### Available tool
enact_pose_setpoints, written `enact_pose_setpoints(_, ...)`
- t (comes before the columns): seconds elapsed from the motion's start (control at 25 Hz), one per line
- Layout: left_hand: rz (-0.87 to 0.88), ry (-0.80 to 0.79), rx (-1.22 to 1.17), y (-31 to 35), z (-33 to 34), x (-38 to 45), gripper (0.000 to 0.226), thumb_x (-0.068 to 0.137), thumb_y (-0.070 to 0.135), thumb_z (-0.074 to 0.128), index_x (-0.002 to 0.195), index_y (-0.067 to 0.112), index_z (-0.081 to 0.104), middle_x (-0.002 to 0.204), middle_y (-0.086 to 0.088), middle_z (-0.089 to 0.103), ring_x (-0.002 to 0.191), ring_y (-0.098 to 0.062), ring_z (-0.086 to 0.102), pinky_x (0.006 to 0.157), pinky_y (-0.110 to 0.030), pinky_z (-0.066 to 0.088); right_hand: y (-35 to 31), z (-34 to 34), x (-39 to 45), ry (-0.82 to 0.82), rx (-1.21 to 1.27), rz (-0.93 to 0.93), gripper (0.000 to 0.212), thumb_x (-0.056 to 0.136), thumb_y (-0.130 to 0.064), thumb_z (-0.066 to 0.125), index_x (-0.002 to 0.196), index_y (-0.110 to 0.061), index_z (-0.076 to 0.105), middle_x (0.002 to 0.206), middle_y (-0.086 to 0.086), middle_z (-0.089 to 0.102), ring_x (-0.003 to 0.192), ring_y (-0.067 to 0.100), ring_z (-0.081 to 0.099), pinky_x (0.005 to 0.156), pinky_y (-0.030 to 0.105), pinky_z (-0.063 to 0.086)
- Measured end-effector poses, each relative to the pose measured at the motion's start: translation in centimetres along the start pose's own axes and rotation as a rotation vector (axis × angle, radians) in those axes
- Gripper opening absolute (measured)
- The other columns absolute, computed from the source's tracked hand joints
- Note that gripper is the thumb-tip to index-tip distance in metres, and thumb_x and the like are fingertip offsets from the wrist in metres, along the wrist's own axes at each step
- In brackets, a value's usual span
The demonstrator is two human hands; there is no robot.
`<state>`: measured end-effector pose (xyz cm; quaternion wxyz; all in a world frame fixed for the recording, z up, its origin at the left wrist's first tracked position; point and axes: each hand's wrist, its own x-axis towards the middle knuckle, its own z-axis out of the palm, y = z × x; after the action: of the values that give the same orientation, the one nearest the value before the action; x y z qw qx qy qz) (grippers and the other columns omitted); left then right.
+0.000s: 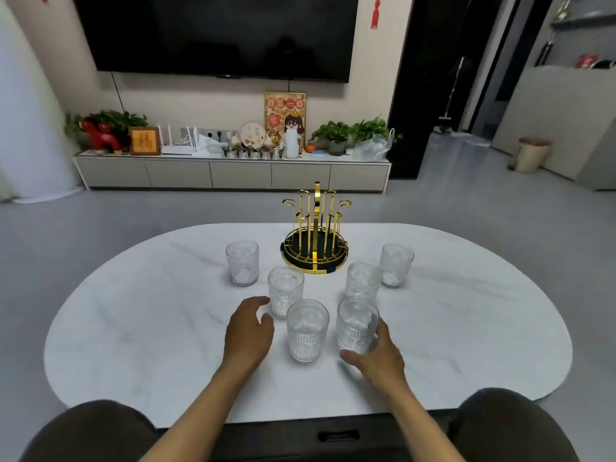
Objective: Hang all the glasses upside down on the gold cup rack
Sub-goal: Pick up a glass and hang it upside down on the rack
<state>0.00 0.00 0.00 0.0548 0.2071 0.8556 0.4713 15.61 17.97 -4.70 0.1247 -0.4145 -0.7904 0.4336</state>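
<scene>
Glasses (307, 330) upright by gold rack (316, 241), right hand (378, 358) fingers wrapping nearest-right glass (356, 325), left hand (248, 331) fingers spread, reaching.

gold rack (316, 228), clear ribbed glasses (307, 330), white marble table (133, 328)

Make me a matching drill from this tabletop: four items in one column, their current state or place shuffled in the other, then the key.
Column one:
1. Gold wire cup rack
2. Near-right ribbed clear glass
3. Far-left ribbed clear glass
4. Left hand

Column two:
A. Stands alone on the white marble table, far left of the group
B. Empty, no glass hung on it
C. Open, hovering beside two glasses, holding nothing
D. Wrapped by the right hand

Pairs: 1-B, 2-D, 3-A, 4-C
</scene>
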Motion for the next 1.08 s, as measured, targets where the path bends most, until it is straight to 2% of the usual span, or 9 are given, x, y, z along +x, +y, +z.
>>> enact_pose_setpoints(0.16,0.144,0.014,-0.135,2.9,-0.3,0.8,0.034,0.091,0.006,0.055,0.121,0.019,0.063,0.129,0.002,0.062,0.119,-0.018,0.056,0.100,-0.033,0.045,-1.1,1.6,-0.9,0.222,-0.025,-0.007,0.078,0.060,-0.043,0.081,0.127,-0.020,0.047,0.116,0.006,0.068,0.108,0.033,0.059,0.097,0.046,0.040)
enact_pose_setpoints(0.32,0.207,0.044,-0.165,5.0,-0.7,2.8,0.032,0.091,0.007,0.058,0.118,0.022,0.065,0.122,0.005,0.065,0.111,-0.014,0.060,0.091,-0.027,0.049,-1.7,0.9,-0.7,0.293,0.352,-0.080,0.071,0.051,-0.032,0.084,0.114,-0.030,0.053,0.111,-0.008,0.058,0.099,0.020,0.060,0.073,0.031,0.044)
enact_pose_setpoints(0.44,0.256,0.099,-0.165,7.5,-0.8,5.6,0.028,0.091,0.008,0.058,0.113,0.021,0.067,0.113,0.006,0.068,0.103,-0.011,0.062,0.082,-0.021,0.050,-4.7,-0.8,0.2,0.283,0.589,-0.205,0.071,0.047,-0.044,0.082,0.114,-0.038,0.058,0.111,-0.018,0.057,0.095,0.002,0.063,0.067,0.017,0.048)
enact_pose_setpoints(0.56,0.380,0.087,-0.114,11.4,-0.3,10.5,0.027,0.091,0.011,0.056,0.113,0.021,0.067,0.107,0.007,0.068,0.096,-0.006,0.062,0.076,-0.017,0.051,-8.8,-4.3,3.3,0.270,0.776,-0.304,0.074,0.048,-0.044,0.087,0.116,-0.038,0.059,0.111,-0.011,0.067,0.088,0.005,0.070,0.060,0.018,0.054)
enact_pose_setpoints(0.64,0.470,0.112,0.001,13.6,0.7,14.4,0.026,0.091,0.017,0.056,0.114,0.019,0.066,0.106,0.004,0.070,0.092,-0.011,0.064,0.077,-0.028,0.055,-11.5,-6.7,6.1,0.344,0.803,-0.333,0.070,0.046,-0.046,0.088,0.109,-0.039,0.057,0.109,-0.005,0.068,0.086,0.007,0.070,0.063,0.021,0.053)
enact_pose_setpoints(0.76,0.552,0.161,0.319,15.4,2.5,19.9,0.031,0.093,0.026,0.052,0.122,0.019,0.060,0.113,-0.002,0.070,0.096,-0.020,0.064,0.082,-0.038,0.055,-14.7,-9.3,10.7,0.448,0.575,-0.417,0.061,0.053,-0.053,0.086,0.102,-0.036,0.054,0.101,-0.008,0.066,0.080,-0.001,0.063,0.065,0.021,0.050)
enact_pose_setpoints(0.88,0.624,-0.060,0.568,15.1,4.6,24.9,0.042,0.097,0.031,0.045,0.136,0.015,0.048,0.140,-0.006,0.054,0.124,-0.025,0.049,0.099,-0.041,0.041,-16.7,-9.4,15.3,0.441,0.245,-0.561,0.052,0.065,-0.052,0.081,0.106,-0.028,0.059,0.098,-0.007,0.068,0.086,0.008,0.063,0.066,0.024,0.052)
enact_pose_setpoints(0.96,0.623,-0.190,0.619,14.4,5.2,27.2,0.047,0.100,0.036,0.041,0.141,0.014,0.043,0.148,-0.007,0.045,0.134,-0.025,0.041,0.106,-0.041,0.034,-17.4,-8.5,17.6,0.433,0.050,-0.653,0.049,0.070,-0.049,0.079,0.110,-0.026,0.060,0.102,-0.005,0.068,0.094,0.020,0.060,0.072,0.033,0.050)
enact_pose_setpoints(1.08,0.600,-0.208,0.566,13.5,5.3,28.9,0.050,0.099,0.042,0.040,0.143,0.019,0.043,0.151,-0.003,0.043,0.138,-0.025,0.038,0.108,-0.043,0.033,-17.8,-7.2,20.2,0.401,-0.147,-0.716,0.050,0.072,-0.048,0.077,0.113,-0.023,0.063,0.108,-0.001,0.069,0.102,0.022,0.053,0.074,0.031,0.040)
